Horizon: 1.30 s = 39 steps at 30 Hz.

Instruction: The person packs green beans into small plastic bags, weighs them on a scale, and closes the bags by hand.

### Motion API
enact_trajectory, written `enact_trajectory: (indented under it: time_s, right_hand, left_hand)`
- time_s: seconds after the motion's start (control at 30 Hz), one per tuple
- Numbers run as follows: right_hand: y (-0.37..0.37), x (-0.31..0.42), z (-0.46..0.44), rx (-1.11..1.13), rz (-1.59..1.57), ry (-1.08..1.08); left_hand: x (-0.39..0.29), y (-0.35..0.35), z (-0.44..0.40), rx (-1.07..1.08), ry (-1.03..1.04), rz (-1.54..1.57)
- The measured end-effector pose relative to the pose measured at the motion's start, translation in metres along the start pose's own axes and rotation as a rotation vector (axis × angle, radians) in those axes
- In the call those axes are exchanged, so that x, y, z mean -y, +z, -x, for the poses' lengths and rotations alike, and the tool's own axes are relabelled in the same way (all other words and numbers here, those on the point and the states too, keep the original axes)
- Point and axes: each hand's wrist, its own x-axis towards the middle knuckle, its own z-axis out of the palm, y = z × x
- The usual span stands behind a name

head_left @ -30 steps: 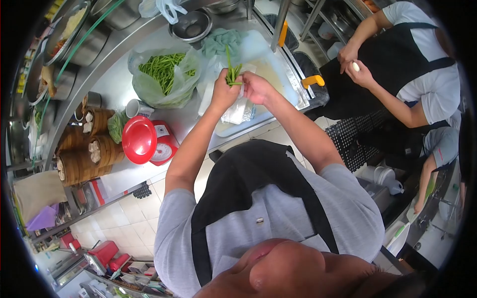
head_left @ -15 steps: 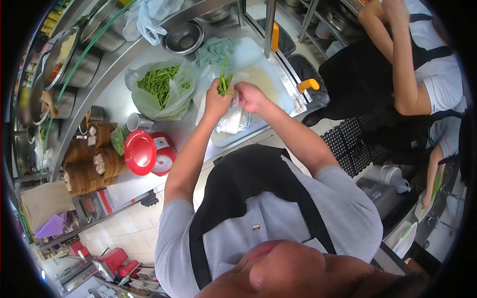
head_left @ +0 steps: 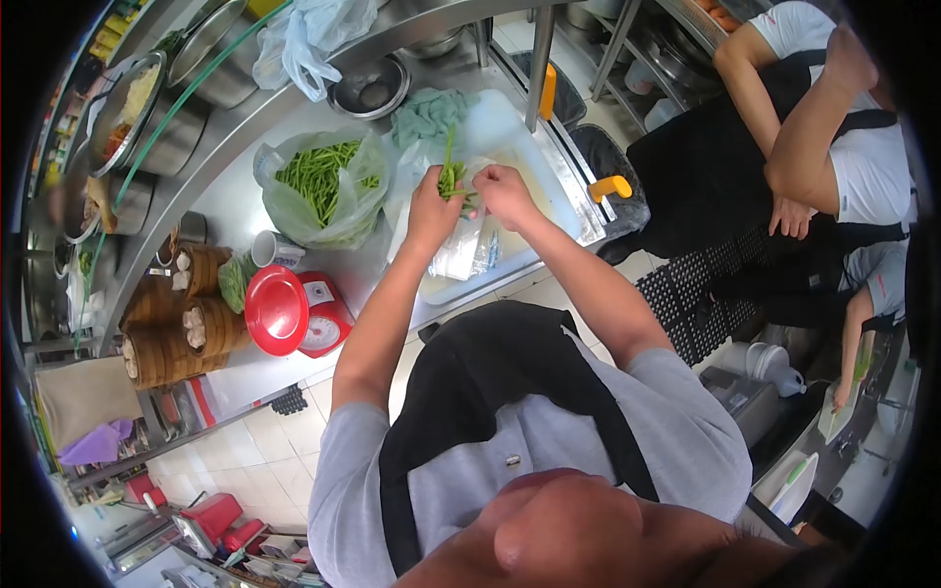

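My left hand point(head_left: 434, 210) is closed around a small bunch of green beans point(head_left: 451, 179), whose tips stick up past the fingers. Close beside it, my right hand point(head_left: 506, 197) pinches the edge of a thin clear plastic bag, partly hidden by the fingers. Below both hands, a stack of clear plastic bags point(head_left: 459, 253) lies on the white cutting board point(head_left: 544, 167). To the left of my left hand stands an open plastic bag point(head_left: 377, 211) full of long green beans point(head_left: 319, 181).
A red scale point(head_left: 328, 318) with a red pan point(head_left: 276, 309) stands at left, near bamboo steamers point(head_left: 157, 358) and a white cup point(head_left: 276, 249). Behind the board are a green cloth point(head_left: 431, 116) and a metal bowl point(head_left: 371, 88). Co-workers point(head_left: 725, 147) stand at right.
My right hand has moved slightly up and away from my left hand, widening the gap. The bean bunch stays in my left hand. The nearest co-worker's arms have shifted.
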Motion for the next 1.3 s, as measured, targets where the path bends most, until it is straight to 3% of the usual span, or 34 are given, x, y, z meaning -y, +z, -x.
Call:
enact_trajectory:
  time_s: [0.07,0.17,0.37,0.47,0.57,0.63,0.8,0.9,1.0,1.07,1.3]
  right_hand:
    - [0.0,0.007,-0.001,0.005,-0.12,0.19]
    - [-0.004,-0.012,-0.018,0.042,-0.182,0.254]
    - [0.006,0.02,0.004,0.011,-0.233,0.238]
    - [0.007,0.011,-0.003,0.119,-0.319,0.199]
    - [0.001,0.005,-0.011,0.091,-0.43,0.203]
    - [-0.004,0.002,-0.011,0.086,-0.445,0.218]
    - [-0.015,-0.01,-0.032,0.137,-0.538,0.228]
    - [-0.021,-0.013,-0.029,0.134,-0.511,0.202]
    - [-0.021,-0.017,-0.025,0.051,-0.477,0.246]
    - [-0.02,-0.012,-0.025,0.105,-0.487,0.175]
    - [-0.012,0.013,-0.017,0.135,-0.327,0.061]
  left_hand:
    - [0.001,0.0,-0.001,-0.01,0.005,-0.018]
    - [0.006,0.004,-0.005,-0.049,0.136,-0.032]
    - [0.003,-0.005,-0.015,-0.18,-0.017,-0.001]
    - [-0.002,-0.002,-0.009,-0.075,0.082,0.01]
    - [-0.004,-0.001,-0.01,0.001,-0.034,0.134]
    - [-0.002,-0.001,-0.014,0.159,-0.131,0.173]
    - [-0.015,0.003,-0.017,0.165,-0.056,0.19]
    - [-0.018,0.004,-0.015,0.291,-0.108,0.209]
    - [-0.018,-0.003,-0.008,0.38,-0.061,0.053]
    - [-0.017,-0.007,-0.012,0.382,0.144,-0.251]
    - [-0.021,-0.037,-0.018,0.423,0.303,-0.52]
